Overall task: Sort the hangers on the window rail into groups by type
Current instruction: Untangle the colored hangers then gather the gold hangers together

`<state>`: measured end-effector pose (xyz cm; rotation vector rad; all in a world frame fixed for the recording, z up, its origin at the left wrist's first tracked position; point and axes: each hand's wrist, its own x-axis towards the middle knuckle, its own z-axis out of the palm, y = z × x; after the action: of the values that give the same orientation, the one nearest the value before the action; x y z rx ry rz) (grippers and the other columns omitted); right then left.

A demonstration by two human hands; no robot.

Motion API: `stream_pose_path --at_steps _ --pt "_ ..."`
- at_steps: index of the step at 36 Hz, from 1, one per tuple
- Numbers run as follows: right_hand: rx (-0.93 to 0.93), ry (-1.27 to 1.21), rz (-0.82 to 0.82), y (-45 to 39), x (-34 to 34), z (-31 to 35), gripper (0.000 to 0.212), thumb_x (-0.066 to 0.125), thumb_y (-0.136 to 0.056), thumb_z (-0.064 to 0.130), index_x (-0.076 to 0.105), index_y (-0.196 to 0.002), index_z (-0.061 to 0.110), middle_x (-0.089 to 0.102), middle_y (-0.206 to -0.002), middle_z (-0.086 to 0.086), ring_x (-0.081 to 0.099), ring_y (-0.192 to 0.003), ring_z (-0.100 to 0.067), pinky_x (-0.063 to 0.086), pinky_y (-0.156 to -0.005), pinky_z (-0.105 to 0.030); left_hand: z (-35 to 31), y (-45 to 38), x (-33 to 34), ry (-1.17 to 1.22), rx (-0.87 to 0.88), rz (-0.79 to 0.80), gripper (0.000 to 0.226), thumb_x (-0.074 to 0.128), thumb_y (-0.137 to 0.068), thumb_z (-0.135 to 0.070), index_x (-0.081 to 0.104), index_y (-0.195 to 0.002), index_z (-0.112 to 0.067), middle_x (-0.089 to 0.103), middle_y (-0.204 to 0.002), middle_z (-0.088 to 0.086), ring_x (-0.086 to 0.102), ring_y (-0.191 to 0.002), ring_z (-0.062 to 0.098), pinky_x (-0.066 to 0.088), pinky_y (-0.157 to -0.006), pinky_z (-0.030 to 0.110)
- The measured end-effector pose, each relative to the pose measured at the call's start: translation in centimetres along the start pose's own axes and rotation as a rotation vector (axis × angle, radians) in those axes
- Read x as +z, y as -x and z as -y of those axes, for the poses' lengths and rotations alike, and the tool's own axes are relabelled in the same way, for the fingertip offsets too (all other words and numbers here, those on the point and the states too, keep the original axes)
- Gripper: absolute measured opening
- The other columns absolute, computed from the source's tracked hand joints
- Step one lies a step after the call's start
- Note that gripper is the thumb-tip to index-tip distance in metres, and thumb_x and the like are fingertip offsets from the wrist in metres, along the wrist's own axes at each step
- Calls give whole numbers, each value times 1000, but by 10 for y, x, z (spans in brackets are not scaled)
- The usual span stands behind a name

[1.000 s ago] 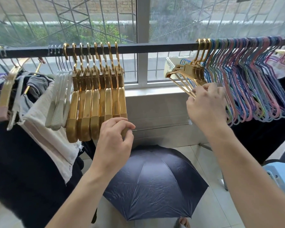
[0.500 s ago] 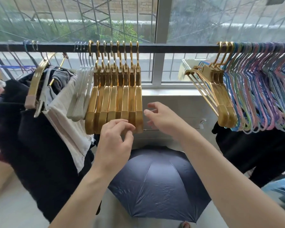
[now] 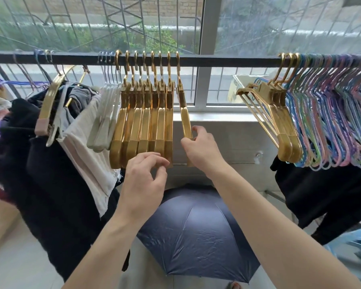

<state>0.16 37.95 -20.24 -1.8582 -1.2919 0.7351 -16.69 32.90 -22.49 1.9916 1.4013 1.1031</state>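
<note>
Hanging from the dark window rail (image 3: pixel 227 61), a packed group of gold hangers (image 3: pixel 142 126) sits left of centre. The right hand (image 3: pixel 200 149) pinches one gold hanger (image 3: pixel 184 113) (slightly apart, rightmost); the left hand (image 3: pixel 146 180), fingers loosely curled, touches the group's lower ends. Pastel hangers (image 3: pixel 329 113) crowd the far right.

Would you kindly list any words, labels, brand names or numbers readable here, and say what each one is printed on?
None can be read.
Gold plastic hangers, pastel wire hangers, white hangers: no lettering visible.
Dark blue open umbrella: plain fabric, no print visible.
Pale box outside the window: partly hidden behind the hangers; any marking is too blurred to tell.
</note>
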Motion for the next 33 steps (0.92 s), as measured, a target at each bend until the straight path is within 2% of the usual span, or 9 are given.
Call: stream_pose_path --at_steps 3,7,10,14,17,22,27,30,33 --pt "-62 82 -88 9 -12 1 48 44 -98 36 40 -145 28 41 -117 -2 59 -90 -24 53 -89 -48 -3 -1 1 1 19 -3 21 63 -100 -14 72 -96 -32 60 -112 -19 47 -114 -6 27 -92 -3" --pt "-203 191 -284 24 -30 2 35 42 -102 27 47 -137 23 43 -110 -4 49 -77 -23 36 -74 -37 -6 -1 2 18 33 -11 22 63 -99 -13 72 -94 -32 60 -111 -21 46 -116 -10 25 -92 -4" --pt "-351 348 -465 30 -42 4 31 42 -105 24 53 -134 17 46 -106 -5 51 -75 -27 34 -69 -34 -5 -1 4 38 34 -11 24 63 -99 -13 71 -92 -35 59 -112 -26 48 -118 -8 28 -94 -2" --pt "-450 453 -530 29 -57 21 30 41 -109 27 54 -133 15 43 -101 -3 42 -65 -22 25 -55 -30 -5 1 8 62 34 -8 24 63 -98 -12 73 -92 -33 60 -113 -25 51 -120 -3 34 -97 5" --pt "-478 486 -553 23 -71 40 29 39 -110 28 52 -131 14 39 -100 -4 40 -70 -22 24 -54 -30 -6 2 8 82 42 -17 22 64 -98 -10 75 -93 -28 62 -113 -23 53 -119 -1 35 -97 6" --pt "-387 528 -534 -4 -93 59 24 37 -110 23 50 -126 11 47 -103 -12 43 -75 -26 31 -65 -34 -9 4 3 135 67 -34 22 64 -97 -6 75 -95 -25 67 -107 -21 60 -112 -1 40 -93 6" --pt "-242 573 -376 -20 -92 31 24 39 -109 20 50 -122 3 51 -118 -23 44 -79 -28 32 -72 -35 -12 11 6 251 6 66 22 63 -98 -5 75 -97 -23 74 -92 -15 69 -95 2 48 -79 8" --pt "-167 606 -270 -13 -84 -7 23 39 -109 19 54 -119 5 50 -115 -20 49 -86 -35 37 -75 -38 -6 17 16 251 -41 194 19 64 -100 -12 74 -94 -27 74 -87 -11 69 -87 8 52 -76 17" --pt "0 562 -163 -5 -71 -54 28 38 -109 31 56 -118 12 49 -104 -12 48 -84 -33 38 -75 -38 17 23 36 103 -138 468 15 58 -103 -26 70 -107 -32 73 -100 -14 66 -93 4 53 -86 26"
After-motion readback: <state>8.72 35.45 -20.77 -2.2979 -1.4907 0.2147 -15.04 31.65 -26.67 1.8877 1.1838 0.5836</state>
